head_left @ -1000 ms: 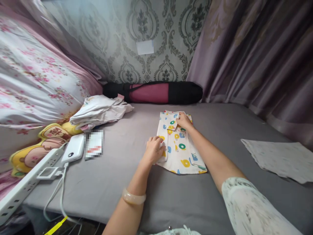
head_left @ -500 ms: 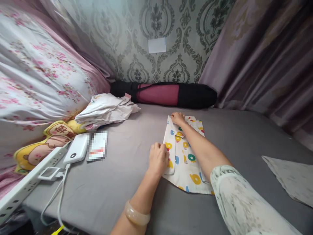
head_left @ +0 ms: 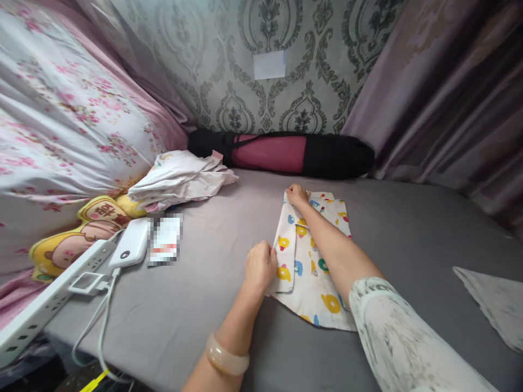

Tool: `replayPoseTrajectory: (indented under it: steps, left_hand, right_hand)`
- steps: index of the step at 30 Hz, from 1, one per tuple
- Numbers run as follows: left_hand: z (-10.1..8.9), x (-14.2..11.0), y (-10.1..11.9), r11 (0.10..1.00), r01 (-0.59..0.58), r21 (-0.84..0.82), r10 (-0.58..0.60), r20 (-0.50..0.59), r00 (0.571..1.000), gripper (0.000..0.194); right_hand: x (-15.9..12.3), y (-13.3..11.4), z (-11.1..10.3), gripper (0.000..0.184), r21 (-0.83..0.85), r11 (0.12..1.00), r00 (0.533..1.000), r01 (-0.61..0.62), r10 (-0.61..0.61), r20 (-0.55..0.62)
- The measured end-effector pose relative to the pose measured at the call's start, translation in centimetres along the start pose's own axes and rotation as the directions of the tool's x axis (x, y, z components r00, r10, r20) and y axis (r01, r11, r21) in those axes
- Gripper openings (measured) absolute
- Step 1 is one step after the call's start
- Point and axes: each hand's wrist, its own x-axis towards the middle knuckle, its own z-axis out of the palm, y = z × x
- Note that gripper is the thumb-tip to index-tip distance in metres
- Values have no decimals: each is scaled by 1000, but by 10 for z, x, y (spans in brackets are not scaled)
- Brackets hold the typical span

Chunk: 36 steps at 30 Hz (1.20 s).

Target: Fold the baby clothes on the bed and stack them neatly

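A small cream garment [head_left: 304, 272] printed with coloured shapes lies flat on the grey bed sheet [head_left: 196, 305], partly folded lengthwise. My left hand [head_left: 260, 265] is closed on the garment's near left edge. My right hand [head_left: 296, 194] reaches across it and pinches the far left corner, my forearm lying over the cloth. A pale bangle sits on my left wrist.
A pile of white clothes [head_left: 182, 178] lies at the back left beside a floral quilt [head_left: 61, 125]. A black and pink rolled mat [head_left: 286, 154] runs along the wall. A power bank [head_left: 131, 250], power strip [head_left: 44, 302] and cartoon cushion [head_left: 77, 234] sit left. A folded cloth [head_left: 492, 302] lies right.
My right hand slid from the garment's far middle to its far left corner. The left hand stayed gripping the left edge. The view shifted right.
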Motion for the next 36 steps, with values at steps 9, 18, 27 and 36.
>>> replayPoseTrajectory:
  steps: [9, 18, 27, 36]
  left_hand:
    - [0, -5, 3, 994, -56, 90, 59, -30, 998, 17]
    - [7, -9, 7, 873, -459, 166, 478, -100, 873, 35]
    - [30, -8, 9, 851, -485, 201, 484, 60, 873, 54]
    - [37, -12, 9, 837, -476, 269, 465, 108, 879, 67]
  right_hand:
    - [-25, -14, 16, 29, -50, 999, 982, 9, -18, -186]
    - [-13, 3, -26, 39, -38, 993, 994, 110, -111, -3]
    - [-60, 9, -3, 65, -123, 917, 911, 378, -345, 228]
    - [-54, 7, 4, 64, -176, 912, 921, 371, -337, 193]
